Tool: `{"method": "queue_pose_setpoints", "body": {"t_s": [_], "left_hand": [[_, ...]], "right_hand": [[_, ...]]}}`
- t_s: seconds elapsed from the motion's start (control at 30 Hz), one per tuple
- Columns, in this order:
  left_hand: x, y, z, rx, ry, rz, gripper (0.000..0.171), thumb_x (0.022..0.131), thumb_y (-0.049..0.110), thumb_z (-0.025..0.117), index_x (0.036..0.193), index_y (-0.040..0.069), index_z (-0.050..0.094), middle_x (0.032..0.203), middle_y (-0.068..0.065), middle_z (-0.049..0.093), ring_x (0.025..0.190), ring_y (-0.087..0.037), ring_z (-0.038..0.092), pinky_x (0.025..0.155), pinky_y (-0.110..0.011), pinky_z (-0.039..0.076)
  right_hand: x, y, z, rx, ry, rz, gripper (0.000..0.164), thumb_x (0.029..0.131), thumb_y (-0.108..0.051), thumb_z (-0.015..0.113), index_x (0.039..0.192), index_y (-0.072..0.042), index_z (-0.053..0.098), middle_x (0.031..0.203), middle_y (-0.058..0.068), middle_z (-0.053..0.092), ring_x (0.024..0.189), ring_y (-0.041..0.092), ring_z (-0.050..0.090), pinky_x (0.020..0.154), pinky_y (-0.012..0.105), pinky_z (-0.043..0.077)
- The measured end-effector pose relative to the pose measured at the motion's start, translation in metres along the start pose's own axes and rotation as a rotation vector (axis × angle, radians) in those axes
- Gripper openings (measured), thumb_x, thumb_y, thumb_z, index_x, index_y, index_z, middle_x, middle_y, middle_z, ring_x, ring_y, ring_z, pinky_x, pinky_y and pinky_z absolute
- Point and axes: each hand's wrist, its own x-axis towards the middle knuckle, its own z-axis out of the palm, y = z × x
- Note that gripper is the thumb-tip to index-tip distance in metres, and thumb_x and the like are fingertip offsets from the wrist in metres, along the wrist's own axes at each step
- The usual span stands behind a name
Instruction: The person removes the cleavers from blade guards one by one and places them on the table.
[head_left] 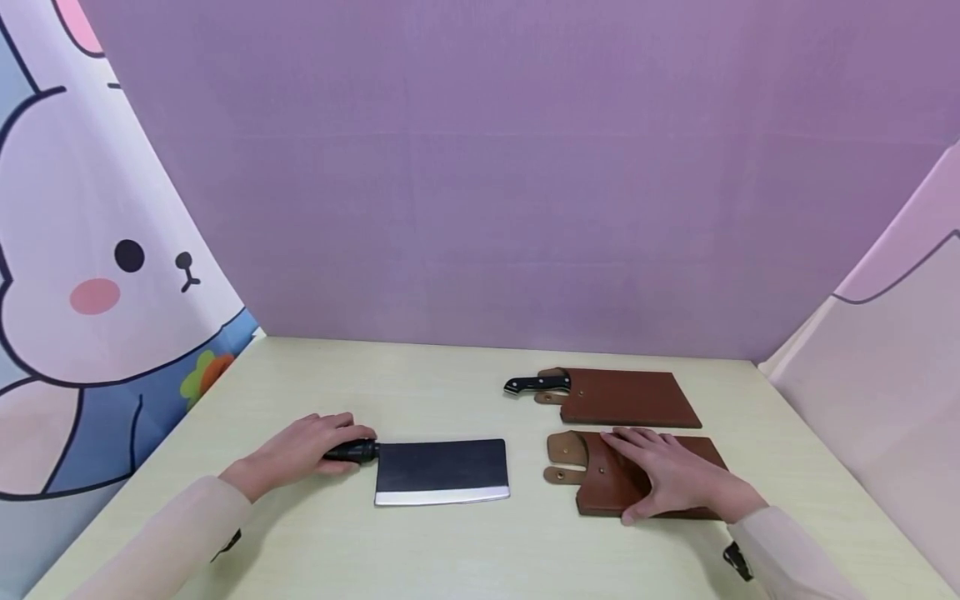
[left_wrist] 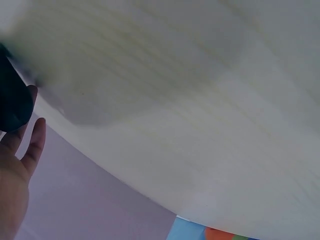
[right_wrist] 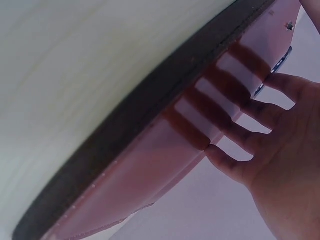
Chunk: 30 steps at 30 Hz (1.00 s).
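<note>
On the left of the table, my left hand (head_left: 303, 450) holds a cleaver (head_left: 441, 468) by its black handle, fingers on the far side and thumb on the near side. The wide dark blade lies flat, pointing right, its bright edge towards me. In the left wrist view only the dark handle end (left_wrist: 14, 102) and some fingers show. My right hand (head_left: 671, 477) spans the nearer brown leather sheath (head_left: 596, 500), thumb at its near edge. Its spread, straight fingertips touch the glossy leather in the right wrist view. Two unfastened straps stick out from the sheath's left end.
Behind the nearer sheath lies a second brown sheath (head_left: 630, 398), with a black riveted knife handle (head_left: 537, 383) poking out leftwards. A purple backdrop (head_left: 480, 183) rises at the table's rear edge. Printed cartoon cloth (head_left: 90, 208) hangs on the left side, pale cloth (head_left: 885, 375) on the right.
</note>
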Motion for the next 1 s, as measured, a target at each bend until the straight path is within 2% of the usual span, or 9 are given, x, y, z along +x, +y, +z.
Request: {"method": "queue_pose_setpoints", "body": {"t_s": [0.2,0.3,0.4,0.67,0.87,1.0], "left_hand": [[0.0,0.002,-0.002,-0.013,-0.046,-0.032,0.049,0.081,0.046,0.064,0.125,0.029,0.051,0.102,0.007,0.059,0.09,-0.012,0.058,0.079,-0.04,0.047],[0.0,0.003,-0.003,-0.015,-0.042,-0.039,0.053,0.08,0.048,0.063,0.127,0.028,0.05,0.105,0.004,0.059,0.095,-0.016,0.058,0.08,-0.041,0.046],[0.003,0.004,-0.006,-0.01,-0.03,-0.039,0.054,0.08,0.05,0.063,0.127,0.028,0.049,0.102,0.007,0.058,0.094,-0.013,0.057,0.079,-0.04,0.045],[0.017,0.012,-0.011,-0.025,-0.014,-0.03,0.052,0.081,0.051,0.061,0.126,0.027,0.05,0.096,0.011,0.055,0.09,-0.009,0.055,0.078,-0.037,0.041],[0.029,0.019,-0.006,-0.007,0.014,0.005,0.052,0.081,0.048,0.062,0.126,0.025,0.051,0.092,0.009,0.055,0.083,-0.007,0.053,0.076,-0.036,0.041],[0.04,0.027,-0.001,0.013,0.002,0.002,0.051,0.082,0.048,0.06,0.127,0.025,0.05,0.094,0.008,0.055,0.083,-0.009,0.053,0.077,-0.038,0.041]], "right_hand": [[0.0,0.001,0.0,0.008,0.001,0.002,0.111,0.054,-0.074,0.067,0.14,-0.011,0.035,0.141,0.02,0.036,0.126,0.047,0.033,0.091,0.069,0.025],[0.0,0.002,0.0,-0.002,0.016,-0.017,0.111,0.054,-0.073,0.068,0.14,-0.01,0.036,0.139,0.02,0.038,0.126,0.046,0.034,0.09,0.069,0.026],[0.001,0.002,0.0,-0.023,0.039,-0.046,0.111,0.054,-0.073,0.068,0.139,-0.008,0.037,0.137,0.02,0.041,0.124,0.046,0.036,0.09,0.068,0.028],[0.006,0.005,-0.002,-0.058,0.084,-0.082,0.104,0.059,-0.073,0.064,0.137,-0.008,0.04,0.136,0.019,0.043,0.123,0.042,0.039,0.091,0.066,0.03],[0.011,0.006,-0.004,-0.065,0.121,-0.09,0.097,0.063,-0.068,0.066,0.135,-0.007,0.043,0.133,0.015,0.047,0.121,0.038,0.043,0.089,0.064,0.033],[0.014,0.006,-0.006,-0.064,0.142,-0.083,0.092,0.065,-0.065,0.067,0.134,-0.007,0.044,0.132,0.013,0.049,0.12,0.036,0.044,0.091,0.06,0.034]]}}
